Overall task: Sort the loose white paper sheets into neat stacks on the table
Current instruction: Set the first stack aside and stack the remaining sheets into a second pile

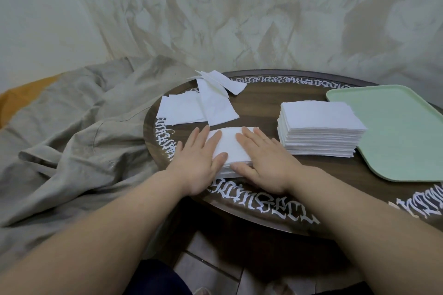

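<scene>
A small stack of white paper sheets lies near the front edge of the round dark table. My left hand presses flat on its left side, fingers straight. On the stack's right side my right hand lies flat too. A taller neat stack of sheets stands to the right, against the tray. Several loose sheets lie scattered at the table's far left, some overhanging the rim.
A pale green tray rests on the table's right side, partly over the edge. A rumpled grey cloth covers the surface left of the table. A draped sheet hangs behind. White lettering rings the table's rim.
</scene>
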Demonstrator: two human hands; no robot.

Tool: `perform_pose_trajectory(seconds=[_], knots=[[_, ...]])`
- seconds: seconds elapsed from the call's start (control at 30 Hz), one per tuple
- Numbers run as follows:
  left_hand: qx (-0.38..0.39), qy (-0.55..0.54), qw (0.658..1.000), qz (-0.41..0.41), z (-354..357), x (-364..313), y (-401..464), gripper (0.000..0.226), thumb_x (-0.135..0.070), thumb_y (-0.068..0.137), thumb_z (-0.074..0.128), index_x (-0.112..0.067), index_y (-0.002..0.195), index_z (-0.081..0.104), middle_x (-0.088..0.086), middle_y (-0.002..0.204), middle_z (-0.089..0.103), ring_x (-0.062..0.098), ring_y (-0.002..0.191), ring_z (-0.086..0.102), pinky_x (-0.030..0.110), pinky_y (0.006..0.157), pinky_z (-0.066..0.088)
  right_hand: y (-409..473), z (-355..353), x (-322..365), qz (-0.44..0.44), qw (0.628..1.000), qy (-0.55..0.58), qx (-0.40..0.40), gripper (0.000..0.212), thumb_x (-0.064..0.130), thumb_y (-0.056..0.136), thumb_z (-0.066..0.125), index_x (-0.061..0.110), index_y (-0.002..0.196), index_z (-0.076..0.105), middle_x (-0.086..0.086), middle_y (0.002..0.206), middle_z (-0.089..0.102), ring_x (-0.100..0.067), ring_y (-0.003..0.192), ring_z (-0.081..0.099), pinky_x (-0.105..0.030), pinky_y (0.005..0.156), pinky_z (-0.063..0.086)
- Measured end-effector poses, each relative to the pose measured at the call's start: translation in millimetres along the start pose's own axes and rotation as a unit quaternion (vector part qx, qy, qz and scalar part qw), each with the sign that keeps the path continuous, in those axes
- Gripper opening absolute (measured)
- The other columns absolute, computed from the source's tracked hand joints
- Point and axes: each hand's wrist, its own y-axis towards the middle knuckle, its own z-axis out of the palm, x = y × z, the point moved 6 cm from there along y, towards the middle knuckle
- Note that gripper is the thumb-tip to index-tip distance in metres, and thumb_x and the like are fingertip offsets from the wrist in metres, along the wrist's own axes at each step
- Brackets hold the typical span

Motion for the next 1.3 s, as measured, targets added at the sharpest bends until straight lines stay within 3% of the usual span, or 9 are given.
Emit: perform_pose_trajectory(seconds=[0.27,0.47,0.6,0.73,0.93,1.03,1.13,1.2,1.3], knots=[[-0.151,-0.109,0.982,0.014,-68.4,21.0,22.0,0.055,-0.034,0.099,0.042,-0.016,0.149,0.026,0.002,0.159,0.015,0.016,0.147,0.006,0.028,0.117,0.006,27.2,-68.9,9.1,0.004,0.990,0.051,-0.134,0.060,0.041,0.097,0.043,0.023,0.149,0.020,0.005,0.158,0.017,-0.012,0.143,0.018,-0.032,0.110,0.025],[-0.197,-0.082,0.977,-0.014,-97.2,48.1,69.2,0.052,-0.034,0.094,0.053,-0.021,0.142,0.038,-0.003,0.147,0.039,0.018,0.136,0.031,0.031,0.108,0.028,101.4,-98.5,-10.3,0.060,0.989,0.052,-0.127,0.067,0.037,0.089,0.057,0.015,0.145,0.028,-0.002,0.146,0.039,-0.021,0.131,0.039,-0.035,0.100,0.037],[-0.194,-0.077,0.977,-0.034,-96.7,63.9,112.3,0.054,-0.041,0.092,0.056,-0.021,0.140,0.042,-0.003,0.141,0.047,0.018,0.131,0.038,0.033,0.104,0.034,161.8,-90.0,-31.0,0.090,0.991,0.050,-0.091,0.059,0.048,0.079,0.065,0.016,0.124,0.044,0.000,0.118,0.053,-0.022,0.106,0.051,-0.033,0.078,0.040],[-0.178,-0.157,0.970,-0.058,-82.4,80.0,154.4,0.063,-0.046,0.087,0.061,-0.021,0.140,0.039,-0.006,0.132,0.055,0.017,0.122,0.050,0.031,0.095,0.040,220.0,-72.5,-43.2,0.101,0.991,0.046,-0.069,0.070,0.057,0.080,0.058,0.012,0.130,0.041,-0.004,0.126,0.050,-0.024,0.115,0.048,-0.035,0.085,0.040],[-0.182,-0.250,0.948,-0.075,-67.0,97.3,196.9,0.066,-0.030,0.081,0.069,-0.028,0.140,0.038,-0.012,0.095,0.060,0.015,0.092,0.060,0.031,0.085,0.047,268.1,-57.4,-53.9,0.130,0.988,0.042,-0.067,0.051,0.040,0.091,0.048,0.013,0.133,0.036,-0.006,0.116,0.057,-0.028,0.105,0.053,-0.035,0.075,0.040],[-0.187,-0.270,0.941,-0.080,-61.2,100.6,201.7,0.067,-0.017,0.084,0.065,-0.018,0.145,0.036,-0.014,0.076,0.053,0.012,0.084,0.054,0.023,0.076,0.039,274.8,-52.3,-56.4,0.119,0.988,-0.079,-0.056,0.010,0.010,0.087,0.048,0.013,0.095,0.052,-0.009,0.108,0.061,-0.028,0.092,0.053,-0.033,0.070,0.040],[-0.189,-0.292,0.932,-0.103,-63.1,104.1,195.9,0.053,-0.014,0.085,0.060,-0.018,0.136,0.047,-0.012,0.072,0.050,0.009,0.072,0.051,0.022,0.065,0.038,265.3,-64.8,-52.0,0.116,0.980,-0.112,-0.115,0.015,-0.001,0.083,0.046,0.012,0.076,0.044,-0.010,0.096,0.062,-0.025,0.076,0.045,-0.032,0.064,0.035],[-0.178,-0.348,0.911,-0.132,-63.3,111.3,190.2,0.039,-0.017,0.082,0.059,-0.019,0.120,0.058,-0.005,0.077,0.059,0.012,0.073,0.059,0.026,0.065,0.049,252.6,-78.6,-43.3,0.098,0.975,-0.103,-0.172,0.013,-0.001,0.084,0.046,0.011,0.088,0.051,-0.010,0.093,0.063,-0.026,0.073,0.045,-0.031,0.063,0.034],[-0.161,-0.498,0.838,-0.158,-67.0,114.5,177.8,0.023,-0.021,0.075,0.053,-0.013,0.093,0.064,0.008,0.089,0.069,0.028,0.084,0.067,0.048,0.080,0.057,228.2,-90.3,-23.9,0.036,0.970,-0.116,-0.209,0.022,0.005,0.087,0.046,0.014,0.103,0.056,-0.007,0.092,0.064,-0.029,0.076,0.053,-0.032,0.064,0.039]])
